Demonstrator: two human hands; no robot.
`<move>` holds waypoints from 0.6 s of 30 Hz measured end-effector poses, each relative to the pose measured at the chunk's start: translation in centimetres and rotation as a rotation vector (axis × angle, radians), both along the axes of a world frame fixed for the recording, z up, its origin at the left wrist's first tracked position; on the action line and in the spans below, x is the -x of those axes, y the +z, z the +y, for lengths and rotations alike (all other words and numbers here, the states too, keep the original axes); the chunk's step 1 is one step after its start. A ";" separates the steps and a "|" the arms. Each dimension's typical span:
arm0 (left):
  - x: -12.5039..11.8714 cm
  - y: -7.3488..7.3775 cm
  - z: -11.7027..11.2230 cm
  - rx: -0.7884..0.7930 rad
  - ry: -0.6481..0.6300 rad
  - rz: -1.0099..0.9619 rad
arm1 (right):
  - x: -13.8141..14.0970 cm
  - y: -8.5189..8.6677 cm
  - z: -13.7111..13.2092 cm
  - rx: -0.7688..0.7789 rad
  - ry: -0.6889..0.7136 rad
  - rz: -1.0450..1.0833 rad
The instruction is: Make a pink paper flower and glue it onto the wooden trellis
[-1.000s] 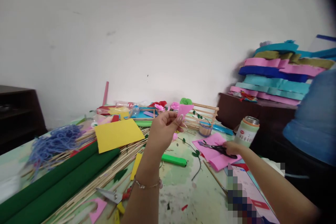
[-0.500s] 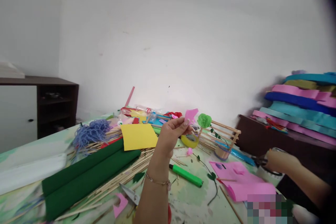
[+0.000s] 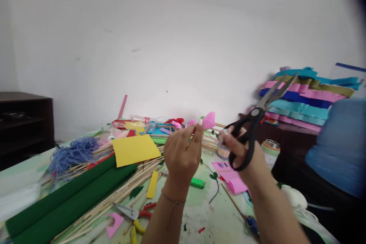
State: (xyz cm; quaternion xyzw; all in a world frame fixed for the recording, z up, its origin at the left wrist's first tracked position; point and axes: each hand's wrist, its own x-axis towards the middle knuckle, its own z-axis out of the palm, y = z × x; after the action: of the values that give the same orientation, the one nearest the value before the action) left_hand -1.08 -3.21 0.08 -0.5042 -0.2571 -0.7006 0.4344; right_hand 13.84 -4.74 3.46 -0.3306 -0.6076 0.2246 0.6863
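My left hand (image 3: 183, 148) is raised over the table, its fingertips pinching a small piece of pink paper (image 3: 209, 120). Off to the right, my right hand (image 3: 243, 146) grips a pair of black-handled scissors (image 3: 254, 116), with fingers through the handle loops. The blades point up and away and stand slightly apart, clear of the paper. Beneath the hands lie a green cutter-like tool (image 3: 197, 183), partly hidden by my left wrist, a dark stem with leaves (image 3: 215, 187) and a folded pink sheet (image 3: 233, 179).
Dark green rolls (image 3: 71, 202), thin wooden sticks (image 3: 105, 198), a yellow sheet (image 3: 135, 150) and blue yarn (image 3: 76, 154) cover the left side. Red-and-yellow-handled scissors (image 3: 133, 213) lie near my left forearm. A jar (image 3: 270, 152) and stacked coloured paper strips (image 3: 303, 103) are at right.
My right hand has come up from the right side and moved left, bringing the black scissors into plain view. My left hand still pinches the pink paper. The view has turned right.
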 end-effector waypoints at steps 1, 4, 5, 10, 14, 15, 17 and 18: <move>-0.1 0.1 -0.5 -0.014 -0.002 -0.001 | 2.0 -0.6 -0.5 -0.014 0.049 0.037; -0.1 0.2 -1.7 -0.044 -0.015 0.020 | 5.6 -1.8 -1.5 -0.128 0.043 0.221; 0.0 0.3 -1.9 -0.056 -0.018 0.029 | 6.1 -1.9 -1.5 -0.188 0.015 0.307; -0.4 -0.2 -1.2 -0.085 -0.125 0.075 | 5.5 -2.2 -1.4 -0.319 0.004 0.434; -1.3 -0.2 0.0 0.368 -0.720 -0.253 | 4.0 -2.6 -1.2 -0.293 0.057 0.318; -1.4 0.1 0.2 0.521 -0.950 -0.416 | 3.6 -2.7 -1.0 -0.278 0.089 0.290; -1.3 0.7 0.4 0.755 -1.400 -0.734 | 2.4 -3.0 -0.2 -0.232 0.182 0.212; -1.1 1.1 0.3 0.819 -1.581 -0.849 | 1.8 -3.1 0.4 -0.202 0.234 0.160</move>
State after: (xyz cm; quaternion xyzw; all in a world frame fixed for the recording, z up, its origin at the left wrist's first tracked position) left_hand 0.04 -2.86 1.14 -0.3490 -0.2034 -0.7688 -0.4958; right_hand 12.02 -4.38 0.33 -0.1680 -0.6047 0.2666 0.7314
